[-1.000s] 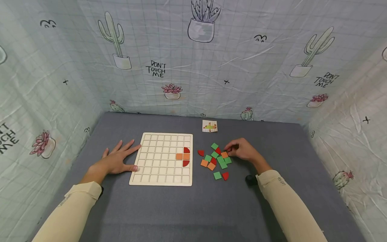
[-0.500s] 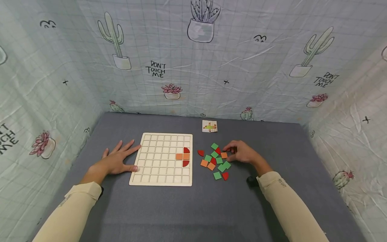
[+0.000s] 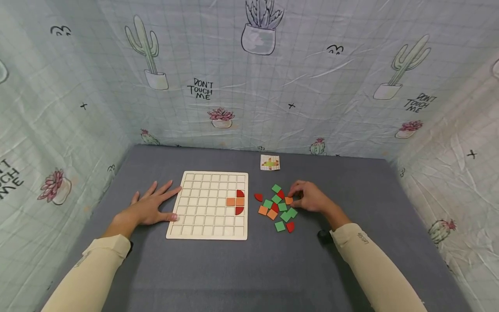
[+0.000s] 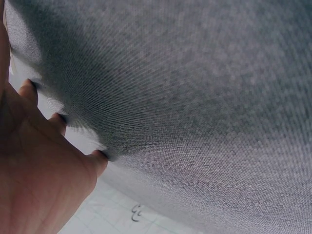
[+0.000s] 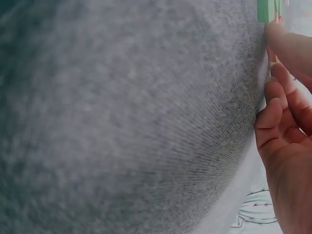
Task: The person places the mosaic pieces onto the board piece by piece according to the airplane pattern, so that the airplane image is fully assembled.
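My left hand [image 3: 150, 209] lies with fingers spread on the table, its thumb and index fingertip on the left edge of a pale gridded board [image 3: 202, 221]. In the left wrist view several fingertips of that left hand [image 4: 46, 165] touch the cloth. On the board's right side are two orange squares [image 3: 235, 202] between two red quarter-round tiles [image 3: 240, 193]. My right hand [image 3: 310, 197] pinches an orange square tile [image 3: 288, 200] at the pile's right edge. The right wrist view shows orange between thumb and index finger of the right hand [image 5: 292, 131], beside a green tile [image 5: 263, 10].
Several green square tiles [image 3: 280, 226], red quarter-round tiles [image 3: 290, 227] and orange squares [image 3: 263, 210] lie loose right of the board. A small pattern card [image 3: 270, 162] is behind them. Printed cloth [image 3: 171, 108] walls surround the grey table [image 3: 218, 273].
Two green tiles near my right thumb have slid a little toward me. The right hand has shifted slightly toward me and its fingers have closed in on the orange square. My left hand stays put.
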Tool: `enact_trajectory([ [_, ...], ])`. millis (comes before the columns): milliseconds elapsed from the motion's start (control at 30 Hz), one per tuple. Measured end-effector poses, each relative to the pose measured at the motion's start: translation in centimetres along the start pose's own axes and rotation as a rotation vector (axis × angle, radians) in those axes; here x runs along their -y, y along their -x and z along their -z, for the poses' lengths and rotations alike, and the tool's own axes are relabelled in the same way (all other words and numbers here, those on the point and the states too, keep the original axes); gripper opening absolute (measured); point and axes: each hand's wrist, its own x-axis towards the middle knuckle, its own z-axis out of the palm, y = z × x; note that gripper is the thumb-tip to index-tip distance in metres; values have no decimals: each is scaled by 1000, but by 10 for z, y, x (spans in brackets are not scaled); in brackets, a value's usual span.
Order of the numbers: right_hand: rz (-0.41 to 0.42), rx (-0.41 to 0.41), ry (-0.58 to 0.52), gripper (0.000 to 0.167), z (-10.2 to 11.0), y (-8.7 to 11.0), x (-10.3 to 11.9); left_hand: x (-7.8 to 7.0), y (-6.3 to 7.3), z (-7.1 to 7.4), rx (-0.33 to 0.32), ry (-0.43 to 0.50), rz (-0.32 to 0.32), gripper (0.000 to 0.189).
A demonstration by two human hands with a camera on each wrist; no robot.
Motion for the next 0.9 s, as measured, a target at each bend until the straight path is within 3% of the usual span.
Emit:
enact_trajectory([
  [300,20,-4,104,19,1,1,5,1,-2,0,6,-3,1,106],
  [900,55,-51,66,16,0,-4,22,-3,2,3,7,8,-11,104],
])
